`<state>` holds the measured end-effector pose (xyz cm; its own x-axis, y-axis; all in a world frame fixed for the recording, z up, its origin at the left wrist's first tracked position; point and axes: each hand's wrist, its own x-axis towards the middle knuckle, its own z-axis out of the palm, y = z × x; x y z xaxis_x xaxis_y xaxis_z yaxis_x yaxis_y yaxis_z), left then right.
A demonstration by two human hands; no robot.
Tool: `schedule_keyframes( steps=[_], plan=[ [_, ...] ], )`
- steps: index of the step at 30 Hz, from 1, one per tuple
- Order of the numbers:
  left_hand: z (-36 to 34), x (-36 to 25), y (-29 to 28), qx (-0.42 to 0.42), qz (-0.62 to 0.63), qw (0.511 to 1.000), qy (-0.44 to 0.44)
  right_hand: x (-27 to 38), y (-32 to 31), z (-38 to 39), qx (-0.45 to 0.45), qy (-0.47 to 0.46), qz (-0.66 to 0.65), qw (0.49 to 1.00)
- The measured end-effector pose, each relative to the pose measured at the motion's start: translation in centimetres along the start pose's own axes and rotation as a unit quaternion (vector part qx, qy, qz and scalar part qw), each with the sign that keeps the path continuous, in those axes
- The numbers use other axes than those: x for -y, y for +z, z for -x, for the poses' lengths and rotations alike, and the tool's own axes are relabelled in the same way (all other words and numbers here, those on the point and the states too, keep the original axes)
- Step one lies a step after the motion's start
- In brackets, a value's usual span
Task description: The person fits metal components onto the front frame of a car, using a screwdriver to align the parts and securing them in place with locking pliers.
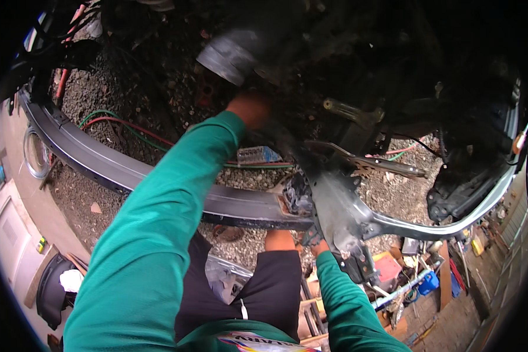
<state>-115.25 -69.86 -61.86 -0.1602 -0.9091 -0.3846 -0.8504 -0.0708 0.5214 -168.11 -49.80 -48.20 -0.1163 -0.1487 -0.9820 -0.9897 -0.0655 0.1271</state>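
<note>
My left arm reaches over a grey metal crossbeam (240,202) into the dark front end of a stripped vehicle. There my left hand (250,110) is in deep shadow, its fingers hidden, just below a blurred pale-grey metal part (229,57). I cannot make out whether it touches that part. Lower down, my right hand (320,248) is beside the grey body-frame section (337,202) at the beam's right end. Only a little of this hand shows, and metal hides its fingers. A clear plastic bottle (257,155) lies on the gravel behind the beam.
Red and green hoses (138,130) run across the gravel. A brass-coloured bracket (353,111) and a curved frame rail (446,230) are to the right. Tools and scraps lie around a blue container (428,283). A black plastic panel (53,287) stands at lower left.
</note>
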Motion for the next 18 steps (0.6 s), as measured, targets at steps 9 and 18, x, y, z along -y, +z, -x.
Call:
schedule_keyframes(
  steps=[9,18],
  plan=[
    [-1.6,-3.3,7.7,-0.045,-0.042,0.998,-0.03,6.5,3.0,-9.6,-0.036,-0.09,-0.018,0.995],
    [-2.1,-4.8,8.0,0.022,0.003,0.993,-0.118,6.1,4.9,-12.7,-0.076,-0.118,-0.028,0.99]
  ],
)
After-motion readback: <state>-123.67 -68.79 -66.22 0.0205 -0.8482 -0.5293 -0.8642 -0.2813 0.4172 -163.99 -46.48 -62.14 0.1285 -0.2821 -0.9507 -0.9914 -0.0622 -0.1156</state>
